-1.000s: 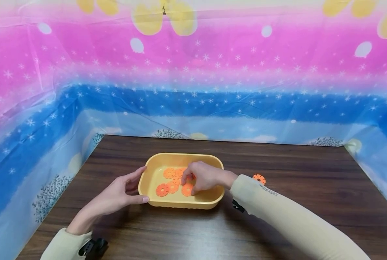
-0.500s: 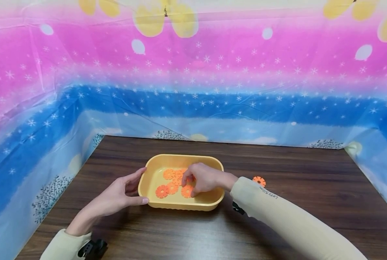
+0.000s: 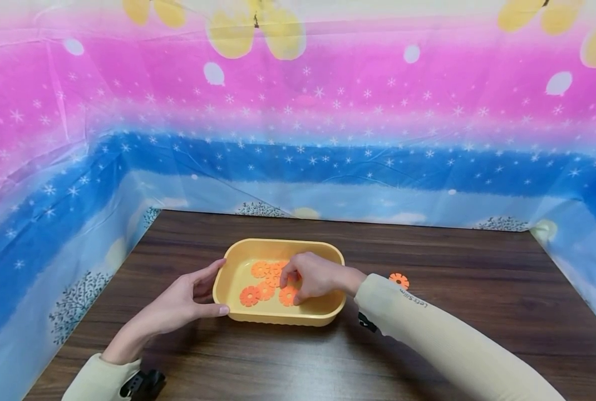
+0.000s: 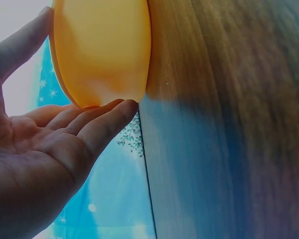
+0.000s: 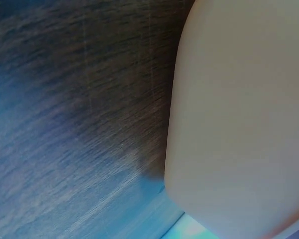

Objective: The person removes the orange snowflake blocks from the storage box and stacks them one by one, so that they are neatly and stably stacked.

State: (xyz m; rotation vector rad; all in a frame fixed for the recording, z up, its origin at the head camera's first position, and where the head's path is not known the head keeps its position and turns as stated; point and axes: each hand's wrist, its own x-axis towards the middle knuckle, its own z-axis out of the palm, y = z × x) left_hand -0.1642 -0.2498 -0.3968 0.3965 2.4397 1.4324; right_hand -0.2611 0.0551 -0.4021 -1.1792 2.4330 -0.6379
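A yellow plastic tub (image 3: 228,284) stands on the table. My left hand (image 3: 180,295) holds its left end, thumb at the near corner and fingers toward the far one. In the left wrist view that hand (image 4: 55,142) lies along the tub's outer end wall (image 4: 102,50). Several orange notched flower-shaped discs (image 3: 250,296) lie inside the tub, some overlapping. My right hand (image 3: 315,274) reaches in over the right rim, fingers curled down around one disc (image 3: 287,296), with the thumb at its right edge. The palm hides part of the pile behind it.
Another orange disc (image 3: 399,280) lies on the dark wooden table (image 3: 463,289), right of the tub and beside the right sleeve (image 3: 428,317). A patterned cloth (image 3: 298,156) hangs around the back and sides of the table. The tub's outer wall (image 5: 239,124) fills much of the right wrist view.
The head view has tilted slightly, so everything sits a little lower in the picture. Both hands, the tub and the discs keep their places relative to one another.
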